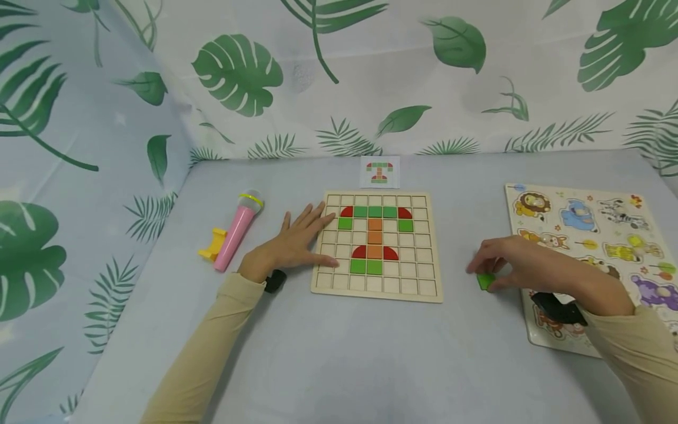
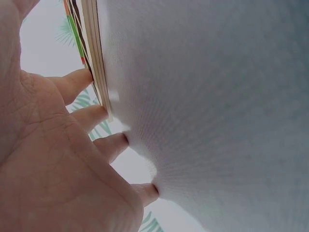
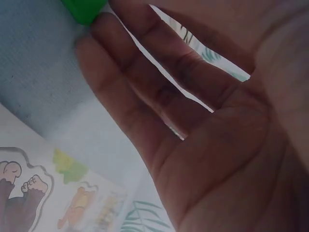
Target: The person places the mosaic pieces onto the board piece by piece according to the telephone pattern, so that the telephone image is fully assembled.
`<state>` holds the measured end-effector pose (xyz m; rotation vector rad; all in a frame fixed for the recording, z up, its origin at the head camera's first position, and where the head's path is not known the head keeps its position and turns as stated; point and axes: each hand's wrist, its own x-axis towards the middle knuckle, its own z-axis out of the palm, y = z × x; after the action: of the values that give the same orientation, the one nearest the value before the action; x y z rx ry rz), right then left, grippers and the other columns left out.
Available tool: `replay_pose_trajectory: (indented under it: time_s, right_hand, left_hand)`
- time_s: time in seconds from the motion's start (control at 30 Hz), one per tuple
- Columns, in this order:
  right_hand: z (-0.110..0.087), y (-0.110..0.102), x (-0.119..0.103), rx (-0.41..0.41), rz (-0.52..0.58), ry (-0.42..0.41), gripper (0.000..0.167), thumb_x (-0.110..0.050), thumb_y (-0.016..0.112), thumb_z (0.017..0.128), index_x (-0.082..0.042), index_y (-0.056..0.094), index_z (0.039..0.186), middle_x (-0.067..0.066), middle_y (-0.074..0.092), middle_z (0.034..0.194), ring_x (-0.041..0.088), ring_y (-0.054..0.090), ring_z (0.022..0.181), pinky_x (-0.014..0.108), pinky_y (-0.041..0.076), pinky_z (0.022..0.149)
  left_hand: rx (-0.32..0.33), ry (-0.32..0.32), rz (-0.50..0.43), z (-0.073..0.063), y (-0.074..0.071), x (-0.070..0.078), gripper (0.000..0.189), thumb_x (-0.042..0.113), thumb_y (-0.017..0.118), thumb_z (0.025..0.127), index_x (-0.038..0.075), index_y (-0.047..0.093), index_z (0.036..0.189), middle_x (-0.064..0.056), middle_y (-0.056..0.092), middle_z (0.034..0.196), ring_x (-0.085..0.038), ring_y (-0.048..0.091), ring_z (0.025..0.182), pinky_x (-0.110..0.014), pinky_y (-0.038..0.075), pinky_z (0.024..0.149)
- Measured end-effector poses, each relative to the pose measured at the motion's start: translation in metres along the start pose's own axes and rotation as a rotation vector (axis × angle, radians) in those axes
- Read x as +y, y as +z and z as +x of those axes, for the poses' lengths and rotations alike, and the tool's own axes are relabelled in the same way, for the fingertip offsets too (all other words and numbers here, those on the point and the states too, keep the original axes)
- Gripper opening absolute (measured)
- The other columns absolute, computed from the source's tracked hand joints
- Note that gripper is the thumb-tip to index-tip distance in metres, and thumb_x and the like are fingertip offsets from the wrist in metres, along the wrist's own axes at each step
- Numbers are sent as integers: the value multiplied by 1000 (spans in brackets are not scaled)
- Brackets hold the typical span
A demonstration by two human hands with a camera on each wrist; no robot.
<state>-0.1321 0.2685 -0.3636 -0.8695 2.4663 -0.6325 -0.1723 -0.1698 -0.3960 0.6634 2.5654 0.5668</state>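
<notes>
My left hand (image 1: 296, 241) lies spread over the left edge of a wooden grid board (image 1: 418, 287), thumb and index fingertip on it. In the left wrist view the other fingertips press the cloth by the board's edge (image 2: 99, 63). Red quarter-rounds (image 1: 404, 213), green squares (image 1: 375, 267) and a column of orange squares (image 1: 374, 237) sit in the board's cells. Right of the board, low over the table, my right hand (image 1: 521, 265) pinches a green block (image 1: 485, 281) between thumb and fingers. The block (image 3: 84, 8) shows partly at the right wrist view's top edge.
A small card (image 1: 379, 172) with a similar coloured pattern lies behind the board. To the left are a pink toy microphone (image 1: 236, 234) and a yellow piece (image 1: 214, 245). An animal puzzle board (image 1: 574, 197) lies at the right, partly under my right arm. Leaf-print cloth walls surround the table.
</notes>
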Motion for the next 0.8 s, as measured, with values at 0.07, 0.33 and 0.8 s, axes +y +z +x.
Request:
replay_pose_trajectory:
  time_s: [0.07, 0.33, 0.8]
  right_hand:
    - [0, 0, 1, 0, 16, 9, 34, 0, 92, 75, -6, 77, 105, -11, 69, 99, 7, 68, 85, 27, 59, 74]
    - [0, 1, 3, 27, 30, 4, 31, -4, 93, 74, -12, 78, 100, -13, 71, 96, 3, 68, 84, 25, 59, 74]
    - [-3, 1, 0, 81, -3, 9, 33, -4, 95, 71, -20, 73, 90, -16, 67, 88, 2, 67, 79, 24, 59, 70]
  left_hand:
    - [1, 4, 0, 0, 0, 0, 106, 55, 75, 92, 17, 14, 170, -6, -10, 176, -29, -15, 160, -63, -17, 121]
    - [8, -7, -5, -4, 0, 0, 107, 54, 77, 91, 17, 16, 170, -6, -8, 176, -30, -14, 161, -64, -16, 121]
    - [9, 9, -2, -1, 0, 1, 106, 54, 76, 92, 18, 15, 170, -6, -9, 176, -30, -14, 161, -64, -17, 121]
